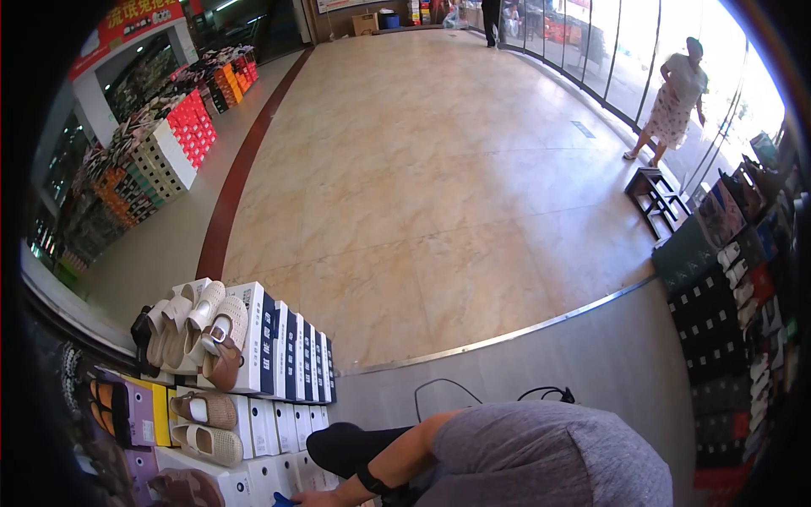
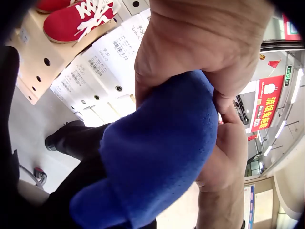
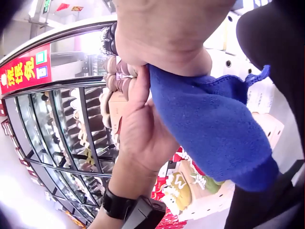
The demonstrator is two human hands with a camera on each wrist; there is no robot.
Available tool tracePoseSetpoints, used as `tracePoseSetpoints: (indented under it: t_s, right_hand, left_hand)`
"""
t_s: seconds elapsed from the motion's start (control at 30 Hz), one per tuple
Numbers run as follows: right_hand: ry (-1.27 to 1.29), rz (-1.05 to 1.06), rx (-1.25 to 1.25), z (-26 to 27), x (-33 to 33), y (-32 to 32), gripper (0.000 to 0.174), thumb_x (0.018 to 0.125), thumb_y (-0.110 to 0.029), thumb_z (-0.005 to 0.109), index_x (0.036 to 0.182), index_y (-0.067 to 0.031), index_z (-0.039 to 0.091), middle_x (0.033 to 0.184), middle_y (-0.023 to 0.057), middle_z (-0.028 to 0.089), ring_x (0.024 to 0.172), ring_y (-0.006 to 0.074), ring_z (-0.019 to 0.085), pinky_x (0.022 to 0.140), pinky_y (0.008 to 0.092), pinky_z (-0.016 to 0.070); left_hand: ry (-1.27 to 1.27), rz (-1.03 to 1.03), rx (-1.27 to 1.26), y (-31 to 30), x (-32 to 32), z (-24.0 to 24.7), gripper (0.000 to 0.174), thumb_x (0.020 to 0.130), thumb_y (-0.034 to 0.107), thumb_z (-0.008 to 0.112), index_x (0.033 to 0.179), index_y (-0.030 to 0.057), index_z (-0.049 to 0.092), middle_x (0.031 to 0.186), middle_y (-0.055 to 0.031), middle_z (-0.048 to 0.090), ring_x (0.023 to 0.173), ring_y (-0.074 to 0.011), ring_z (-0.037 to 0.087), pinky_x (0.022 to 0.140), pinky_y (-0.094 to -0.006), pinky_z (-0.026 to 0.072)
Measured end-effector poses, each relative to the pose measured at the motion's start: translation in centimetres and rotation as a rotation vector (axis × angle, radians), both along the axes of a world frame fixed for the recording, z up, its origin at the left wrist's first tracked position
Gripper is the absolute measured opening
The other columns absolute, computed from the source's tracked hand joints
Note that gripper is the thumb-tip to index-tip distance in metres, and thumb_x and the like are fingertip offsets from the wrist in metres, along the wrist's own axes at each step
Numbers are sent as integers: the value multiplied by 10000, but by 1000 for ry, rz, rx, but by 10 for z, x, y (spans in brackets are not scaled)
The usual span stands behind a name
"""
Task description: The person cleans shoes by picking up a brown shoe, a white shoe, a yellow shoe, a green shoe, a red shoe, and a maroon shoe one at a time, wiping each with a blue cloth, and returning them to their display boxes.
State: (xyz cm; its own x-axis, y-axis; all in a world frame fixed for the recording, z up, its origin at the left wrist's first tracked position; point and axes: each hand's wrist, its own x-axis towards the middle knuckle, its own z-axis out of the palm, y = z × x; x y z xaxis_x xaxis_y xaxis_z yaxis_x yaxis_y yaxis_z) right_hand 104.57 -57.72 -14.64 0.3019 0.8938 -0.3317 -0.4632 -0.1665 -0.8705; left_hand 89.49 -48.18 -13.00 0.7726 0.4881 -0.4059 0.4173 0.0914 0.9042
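Observation:
Both hands hold a blue cloth (image 2: 157, 143) with a stitched edge, bunched between them and hanging in folds. In the left wrist view, the left hand (image 2: 200, 43) grips its upper end, while the right hand (image 2: 226, 152) is close beside it on the far side. Seen from the right wrist, the right hand (image 3: 167, 38) holds the cloth's top with its fingers bent over, and the left hand (image 3: 147, 129) meets it there, a black strap round its wrist. At the bottom edge of the head view, only a corner of the cloth (image 1: 283, 500) shows.
Stacked shoe boxes (image 1: 287, 346) bearing beige shoes (image 1: 207, 317) stand close at the left. A red sneaker (image 2: 71, 21) sits on boxes near the hands. A dark stool (image 1: 659, 203) and a person (image 1: 676, 93) are at the right. A cable (image 1: 448, 384) lies on the floor.

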Motion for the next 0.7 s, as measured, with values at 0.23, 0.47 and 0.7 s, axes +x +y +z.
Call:
tracePoseSetpoints:
  t_s: [0.23,0.47,0.7]
  right_hand:
    - [-194,14,239,55,1,-21,622,824,-458,569,1216,11,452,1138,135,548,1006,266,540,883,346,429]
    - [624,183,325,77,-22,-20,598,777,-453,663,1213,-88,477,1063,66,576,937,193,572,811,326,474]
    - [617,-42,177,90,-17,-7,338,820,-282,657,1056,-62,555,927,80,611,822,201,616,722,363,527]
  left_hand:
    - [-136,322,162,-79,65,89,520,857,359,539,1265,55,432,1219,-189,511,1052,-318,517,928,-366,394]
    - [-149,139,213,-28,18,93,474,879,261,547,1258,-5,443,1160,-199,546,1041,-307,518,943,-379,382]
    - [-147,-239,818,-3,31,115,373,817,185,633,1112,-5,509,1010,-112,556,928,-198,535,804,-322,435]
